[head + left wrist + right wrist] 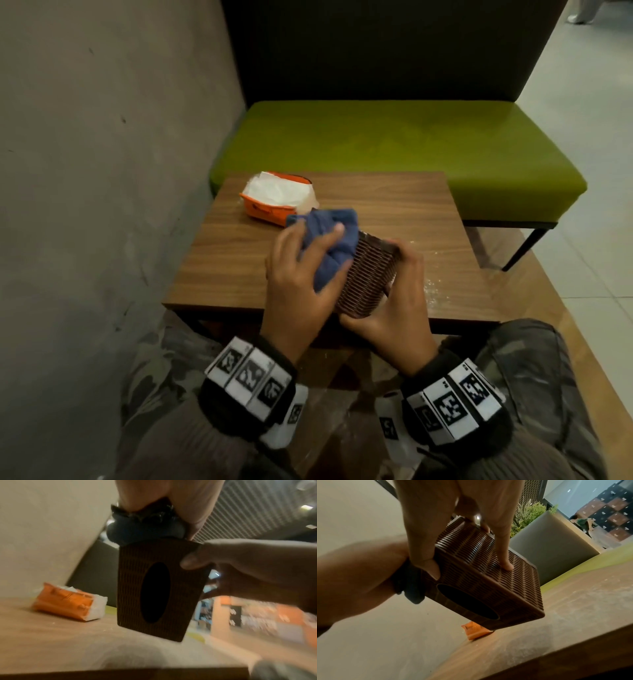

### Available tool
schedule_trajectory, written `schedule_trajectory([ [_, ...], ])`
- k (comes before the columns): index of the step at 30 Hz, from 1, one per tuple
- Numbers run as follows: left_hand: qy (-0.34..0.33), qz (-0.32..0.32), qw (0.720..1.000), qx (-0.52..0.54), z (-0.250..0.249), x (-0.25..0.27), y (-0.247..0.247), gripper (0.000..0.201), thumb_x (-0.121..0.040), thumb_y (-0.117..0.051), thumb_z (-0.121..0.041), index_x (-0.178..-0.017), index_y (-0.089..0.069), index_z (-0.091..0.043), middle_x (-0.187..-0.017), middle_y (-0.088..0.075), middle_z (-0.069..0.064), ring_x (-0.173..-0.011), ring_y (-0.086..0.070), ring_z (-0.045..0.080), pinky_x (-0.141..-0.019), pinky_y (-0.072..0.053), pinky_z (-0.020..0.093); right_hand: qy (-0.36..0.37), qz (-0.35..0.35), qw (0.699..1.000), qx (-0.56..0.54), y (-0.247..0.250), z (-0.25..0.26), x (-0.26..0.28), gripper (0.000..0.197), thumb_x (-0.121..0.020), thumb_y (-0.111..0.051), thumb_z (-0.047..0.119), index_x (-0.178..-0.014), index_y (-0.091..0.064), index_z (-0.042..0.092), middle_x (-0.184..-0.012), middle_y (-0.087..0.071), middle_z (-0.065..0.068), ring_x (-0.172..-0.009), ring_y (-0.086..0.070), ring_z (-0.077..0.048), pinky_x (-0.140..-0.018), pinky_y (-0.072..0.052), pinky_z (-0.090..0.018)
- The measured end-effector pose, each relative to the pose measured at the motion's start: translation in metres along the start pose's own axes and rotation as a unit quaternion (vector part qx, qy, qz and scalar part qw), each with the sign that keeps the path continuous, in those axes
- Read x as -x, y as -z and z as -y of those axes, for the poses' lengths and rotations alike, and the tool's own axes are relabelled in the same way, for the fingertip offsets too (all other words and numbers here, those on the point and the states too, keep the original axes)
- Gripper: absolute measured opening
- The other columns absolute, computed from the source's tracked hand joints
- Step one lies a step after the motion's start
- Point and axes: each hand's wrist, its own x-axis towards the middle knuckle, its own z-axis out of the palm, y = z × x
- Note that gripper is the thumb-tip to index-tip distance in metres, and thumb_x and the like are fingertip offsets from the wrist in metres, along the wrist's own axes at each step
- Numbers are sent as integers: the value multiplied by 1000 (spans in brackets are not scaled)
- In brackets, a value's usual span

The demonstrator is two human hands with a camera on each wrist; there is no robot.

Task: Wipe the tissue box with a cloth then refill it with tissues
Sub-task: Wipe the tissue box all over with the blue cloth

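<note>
A: What's at your left?

B: Your left hand (301,274) has its fingers curled round a bunched blue cloth (329,246), pressing it against the left side of the brown woven tissue box (366,277).

A: And the box?

B: It's tilted and raised off the wooden table (411,212); its oval opening (155,592) looks dark. Your right hand (397,305) grips its right side, thumb on the near edge. An orange pack of tissues (277,198) lies on the table behind.
</note>
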Motion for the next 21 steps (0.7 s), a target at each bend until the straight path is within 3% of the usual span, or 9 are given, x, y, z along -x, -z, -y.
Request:
schedule_trajectory([
  [2,-109,24,991,-69,1,13,-2,41,-86,-58,-31,-125,-52,-23,-117,-54,15,-108,-50,26,-89,-46,43,5,3,1000,2,1,1,1,97,-54,-83,41,-132,-32,17,-126,-36,7,-121,-45,-25,-96,-46,-51],
  [3,-110,24,991,-73,5,10,-1,40,-86,-58,-30,-125,-53,-22,-114,-54,15,-104,-50,25,-86,-47,41,7,7,1000,4,1,2,1,97,-54,-83,40,-133,-32,15,-126,-36,7,-122,-44,-25,-96,-46,-51],
  [6,55,-67,996,-11,13,-11,4,37,-87,-56,-29,-121,-60,-15,-110,-54,15,-102,-52,25,-85,-48,39,13,12,999,31,-2,3,2,97,-50,-79,37,-132,-32,14,-125,-35,4,-122,-43,-29,-97,-43,-55],
  [7,63,-71,995,-4,8,-13,4,37,-86,-57,-28,-120,-61,-13,-111,-52,14,-103,-51,25,-86,-47,37,14,11,999,34,-3,3,2,95,-51,-79,38,-131,-32,15,-125,-35,5,-122,-43,-30,-98,-42,-55],
  [11,-116,41,992,-32,-17,2,-2,38,-86,-60,-26,-122,-60,-14,-117,-48,9,-102,-51,24,-84,-47,38,1,17,1000,2,-5,6,1,84,-65,-77,41,-131,-32,16,-128,-41,-6,-118,-49,-31,-96,-45,-54],
  [15,38,-74,997,-6,-4,-20,-4,33,-85,-61,-23,-116,-64,-10,-123,-44,15,-114,-45,22,-97,-43,35,5,26,998,56,-3,5,-2,97,-55,-85,34,-133,-37,3,-128,-40,-7,-123,-42,-28,-100,-41,-53],
  [18,-99,1,995,-24,-25,-3,-9,39,-86,-62,-23,-122,-61,-8,-126,-40,8,-115,-46,24,-97,-43,35,-44,41,997,43,-7,0,1,87,-67,-71,41,-138,-36,3,-135,-43,-11,-124,-44,-29,-101,-42,-50],
  [20,-191,52,979,-52,-19,1,-5,38,-88,-61,-23,-122,-60,-7,-124,-43,7,-109,-49,24,-90,-46,37,-72,28,997,12,-5,0,3,90,-64,-73,36,-140,-33,7,-137,-43,-8,-124,-47,-28,-100,-45,-48],
  [21,-182,38,980,-70,-10,-6,-2,36,-88,-60,-22,-121,-61,-7,-122,-45,8,-106,-50,25,-88,-46,38,-47,23,999,8,-2,0,3,93,-60,-76,36,-137,-34,8,-134,-41,-3,-122,-47,-27,-99,-46,-47],
])
